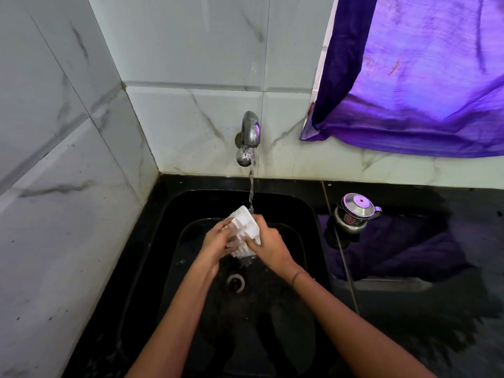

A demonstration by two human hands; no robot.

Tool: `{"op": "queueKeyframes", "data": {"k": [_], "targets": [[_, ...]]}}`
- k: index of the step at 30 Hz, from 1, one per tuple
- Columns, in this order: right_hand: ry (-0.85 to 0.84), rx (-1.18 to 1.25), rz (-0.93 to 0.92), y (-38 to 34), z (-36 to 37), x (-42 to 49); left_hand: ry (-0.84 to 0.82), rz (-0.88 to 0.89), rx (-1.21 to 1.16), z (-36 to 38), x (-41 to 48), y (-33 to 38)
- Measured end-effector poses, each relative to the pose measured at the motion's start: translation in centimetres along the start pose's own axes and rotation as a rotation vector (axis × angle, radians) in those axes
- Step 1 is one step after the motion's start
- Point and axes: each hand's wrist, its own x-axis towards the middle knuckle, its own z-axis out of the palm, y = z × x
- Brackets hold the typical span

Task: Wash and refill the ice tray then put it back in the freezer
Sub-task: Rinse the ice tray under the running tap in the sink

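The washing step is in hand: at the centre of the frame the tray (243,223) is held over the black sink (306,214), its upper end touching the stream from the tap (249,133) above. The left hand (216,240) grips it from the left with fingers curled round its edge; the right hand (268,245) pinches its right side, thumb on top. The tray is white plastic, tilted with its far end raised, the ribbed undersides of its cells showing, so it seems turned bottom-up. Next it likely needs turning cells-up and level under the water to fill, then a steady carry to the freezer, which is out of view.
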Motion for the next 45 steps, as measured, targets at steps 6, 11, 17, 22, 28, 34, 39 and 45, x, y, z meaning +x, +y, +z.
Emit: {"op": "queueKeyframes", "data": {"k": [6, 11, 17, 22, 28, 34, 39, 45], "targets": [[-0.099, 0.04, 0.167, -1.0, -1.6, 3.0, 0.091, 0.169, 0.231, 1.2, 0.8, 1.9], [-0.104, 0.167, 0.263, -0.9, -2.4, 3.2, 0.053, 0.174, 0.29, 2.3, 1.1, 3.8], [-0.135, 0.225, 0.283, -0.9, -3.2, 3.2, 0.033, 0.327, 0.377, 2.7, 1.3, 3.3], [0.003, 0.35, 0.294, -0.9, -4.4, 4.0, -0.003, 0.43, 0.352, 1.6, 1.8, 1.7], [0.05, 0.625, 0.397, -1.0, -6.7, 5.6, 0.297, 0.049, 0.088, -2.8, 2.6, -3.0], [-0.036, 0.635, 0.441, -1.1, -7.7, 7.0, 0.076, -0.127, -0.257, -5.3, 0.9, -4.1], [-0.031, 0.42, 0.287, -0.8, -8.5, 8.2, -0.068, -0.109, -0.185, -6.3, 0.2, -4.2], [0.15, -0.583, -0.033, -0.7, -5.8, 8.5, -0.087, -0.045, -0.234, -4.6, -0.3, -4.7]]}}
